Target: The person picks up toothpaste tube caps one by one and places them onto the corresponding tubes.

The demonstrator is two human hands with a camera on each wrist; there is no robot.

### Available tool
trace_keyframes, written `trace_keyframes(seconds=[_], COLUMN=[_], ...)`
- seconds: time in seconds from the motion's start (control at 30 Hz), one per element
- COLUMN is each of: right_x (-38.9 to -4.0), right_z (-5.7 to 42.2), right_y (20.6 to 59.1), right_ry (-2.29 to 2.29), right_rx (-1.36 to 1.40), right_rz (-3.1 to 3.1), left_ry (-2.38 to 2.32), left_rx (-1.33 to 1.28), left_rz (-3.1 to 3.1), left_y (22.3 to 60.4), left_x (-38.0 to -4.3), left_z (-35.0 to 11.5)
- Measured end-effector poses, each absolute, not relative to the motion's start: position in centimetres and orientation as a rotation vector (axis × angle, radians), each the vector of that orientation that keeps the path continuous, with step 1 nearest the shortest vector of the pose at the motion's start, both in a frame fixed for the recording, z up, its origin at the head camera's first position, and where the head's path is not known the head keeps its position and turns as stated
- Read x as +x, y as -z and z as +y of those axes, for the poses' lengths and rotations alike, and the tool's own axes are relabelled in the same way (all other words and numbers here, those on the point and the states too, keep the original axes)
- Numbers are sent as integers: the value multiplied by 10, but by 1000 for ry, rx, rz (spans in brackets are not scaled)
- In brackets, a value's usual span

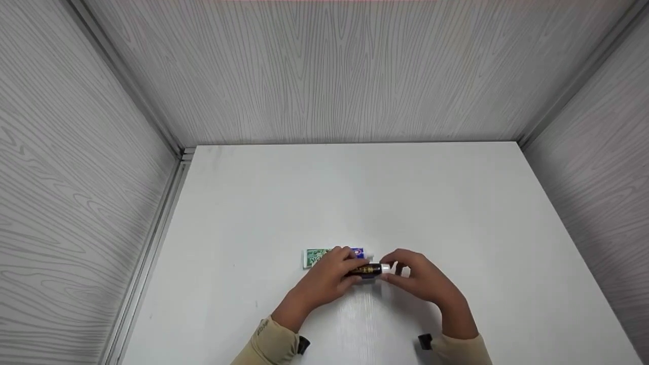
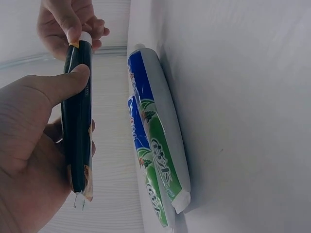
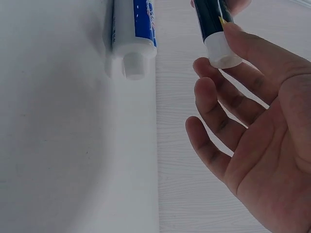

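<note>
My left hand [image 1: 330, 274] grips a black toothpaste tube [image 2: 77, 111] with gold print, its thumb laid along the side. The tube is raised off the table, its white cap [image 3: 222, 51] pointing right. At the cap end, my right hand [image 1: 423, 276] pinches with thumb and forefinger, while its other fingers are spread loosely, as the right wrist view shows. Behind the left hand, a green, blue and white toothpaste tube [image 1: 317, 257] lies on the table, partly hidden by that hand. The left wrist view shows a second similar tube [image 2: 149, 182] alongside it.
The white table [image 1: 355, 203] meets a grey wood-grain wall [image 1: 329, 71] at the back. More such panels stand at left [image 1: 76, 177] and right [image 1: 593, 126]. A metal strip [image 1: 152, 248] runs along the left table edge.
</note>
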State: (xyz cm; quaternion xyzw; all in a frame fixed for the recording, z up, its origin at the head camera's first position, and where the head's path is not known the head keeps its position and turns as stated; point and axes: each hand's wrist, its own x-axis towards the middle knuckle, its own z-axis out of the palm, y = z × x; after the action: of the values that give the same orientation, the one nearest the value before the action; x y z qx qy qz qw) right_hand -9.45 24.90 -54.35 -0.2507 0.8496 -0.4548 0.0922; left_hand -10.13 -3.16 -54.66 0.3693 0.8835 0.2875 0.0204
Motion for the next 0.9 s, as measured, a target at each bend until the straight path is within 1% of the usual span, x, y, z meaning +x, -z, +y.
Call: trace_keyframes(seconds=[0.53,0.9], right_x=[-95,-93], right_z=[250,249], right_y=[540,542], right_ry=[1313,1250], right_rx=[-626,-443], right_rz=[2644,2751], left_ry=[-893,-862], left_rx=[1105,1018], left_rz=[2743,2842], left_y=[552,557], left_x=[-106,-111], left_z=[-36,-38])
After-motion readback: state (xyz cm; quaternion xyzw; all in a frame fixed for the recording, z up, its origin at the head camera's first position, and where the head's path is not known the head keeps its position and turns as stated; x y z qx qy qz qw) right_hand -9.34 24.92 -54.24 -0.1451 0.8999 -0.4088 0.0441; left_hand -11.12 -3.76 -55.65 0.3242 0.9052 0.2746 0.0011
